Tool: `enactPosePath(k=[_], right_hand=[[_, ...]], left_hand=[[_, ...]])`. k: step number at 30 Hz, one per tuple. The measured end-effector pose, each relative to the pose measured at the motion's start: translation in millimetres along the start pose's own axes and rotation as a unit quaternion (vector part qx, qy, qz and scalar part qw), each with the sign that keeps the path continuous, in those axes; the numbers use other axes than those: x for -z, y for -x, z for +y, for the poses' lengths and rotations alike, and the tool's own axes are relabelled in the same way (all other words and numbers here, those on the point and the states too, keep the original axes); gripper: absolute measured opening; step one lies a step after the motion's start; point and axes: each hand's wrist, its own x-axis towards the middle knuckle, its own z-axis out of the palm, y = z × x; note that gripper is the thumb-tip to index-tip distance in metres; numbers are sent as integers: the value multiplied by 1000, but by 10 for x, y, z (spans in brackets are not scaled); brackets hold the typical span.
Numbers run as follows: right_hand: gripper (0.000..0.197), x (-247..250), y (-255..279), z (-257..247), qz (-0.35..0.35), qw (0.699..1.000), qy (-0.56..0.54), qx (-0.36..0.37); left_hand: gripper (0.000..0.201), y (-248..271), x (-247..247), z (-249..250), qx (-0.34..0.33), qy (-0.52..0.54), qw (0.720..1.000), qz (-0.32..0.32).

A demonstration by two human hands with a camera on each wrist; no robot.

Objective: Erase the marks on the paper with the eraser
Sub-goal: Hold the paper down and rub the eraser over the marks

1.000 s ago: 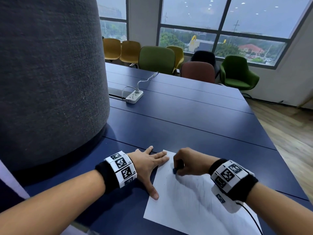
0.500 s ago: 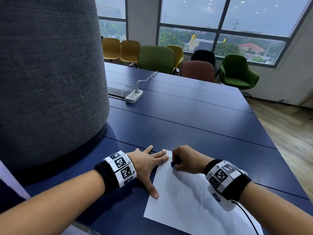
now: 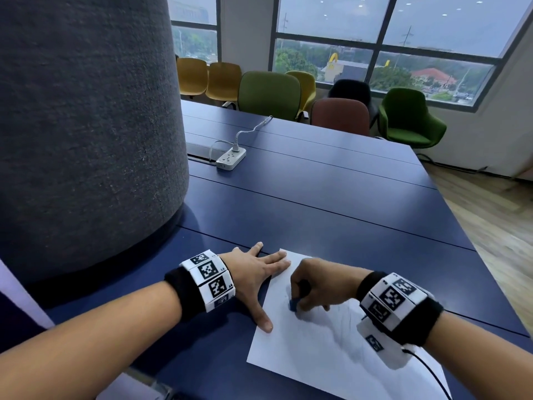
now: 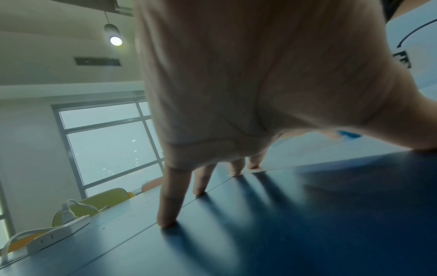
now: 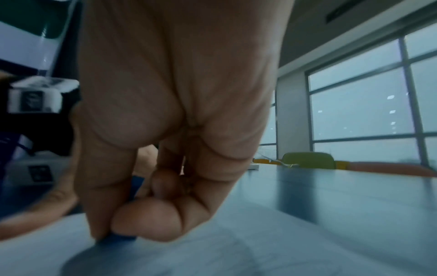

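Note:
A white sheet of paper (image 3: 311, 347) with faint pencil marks lies on the dark blue table (image 3: 317, 203) near its front edge. My right hand (image 3: 314, 287) pinches a small blue eraser (image 3: 293, 305) between thumb and fingers, its lower end pressed on the paper's upper left part. In the right wrist view the eraser (image 5: 118, 238) shows under the thumb tip, blurred by motion. My left hand (image 3: 259, 272) lies flat with fingers spread (image 4: 167, 205); two fingertips and the thumb press the paper's left edge, the others rest on the table.
A large grey fabric-covered column (image 3: 86, 125) rises at the left, close to my left forearm. A white power strip (image 3: 230, 158) with its cable lies further back on the table. Coloured chairs (image 3: 268, 93) stand beyond the far edge under the windows.
My right hand with the eraser went toward the paper's top corner, then came back down toward me, rubbing the sheet. The left hand stayed in place on the paper's edge.

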Motion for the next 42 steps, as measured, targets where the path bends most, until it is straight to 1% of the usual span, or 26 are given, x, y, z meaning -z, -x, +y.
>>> enactPosePath(k=[2,3,4,6,7,8,9,11,12,13,14,17,18,19,22,23,26,27,28,29,33,35,37,40,41,42], right_hand=[[10,34,-30,35,49,999,-14,-16],[12,17,-32,42,58,998,-20,-18],[12,-17,-20,32,49,998,-25,-14],[6,-109,39,-41,-10,999,-33,7],[5,-130,65,-73,-35,999,-31,15],[8,-122,70,-85,-41,999,-29,17],[9,-94,48,-71,-25,999,-31,12],[7,-27,6,-16,29,999,-45,0],[5,-20,-13,3,46,998,-51,0],[5,-43,-15,7,47,997,-55,1],[5,-80,-1,-8,32,998,-57,6],[6,-175,87,-99,-60,997,-46,26],[8,-163,92,-107,-71,996,-41,26],[9,-140,73,-90,-59,997,-39,21],[5,-110,44,-27,9,999,-50,8],[6,-138,47,-26,9,999,-52,10],[7,-220,86,-86,-47,998,-44,18],[7,-203,87,-101,-54,997,-44,14],[7,-162,68,-101,-48,998,-43,8],[7,-105,26,-82,-27,999,-39,2],[9,136,-188,129,114,992,-48,-35],[10,157,-246,187,142,988,-52,-34],[5,102,-244,174,118,992,-50,-17],[3,32,-193,78,31,999,-28,13],[3,57,-208,74,29,999,-15,9],[6,96,-230,85,46,999,-4,-3]], left_hand=[[135,3,0,-1,1,3,1000,1],[135,3,-1,-2,1,4,1000,1],[134,4,2,-3,2,4,1000,1],[134,7,0,-1,1,3,1000,0],[134,5,-1,1,0,3,1000,0],[134,9,-1,2,0,4,1000,0],[135,10,1,1,-1,5,1000,1],[135,9,3,-2,-1,7,1000,3],[135,12,6,-5,0,8,1000,3],[135,14,10,-3,0,7,1000,2],[134,18,15,3,1,7,1000,2],[134,24,15,17,2,6,1000,0],[134,23,13,16,3,6,1000,-1],[134,18,13,11,2,5,1000,-2],[135,1,10,-5,1,3,1000,-1],[135,0,9,-6,1,3,1000,-2],[135,2,10,-4,0,3,1000,-2],[135,-1,10,-1,-1,1,1000,-2],[135,-2,5,-1,-2,1,1000,-2],[135,-3,-1,-5,-3,1,1000,0],[135,-2,-10,-11,-2,4,1000,6],[135,-7,-14,-17,-3,0,1000,7],[135,-15,-19,-27,-6,1,1000,10],[137,-14,-20,-30,-11,6,1000,12],[136,-9,-16,-30,-12,7,1000,13],[136,-10,-16,-23,-13,6,1000,13]])
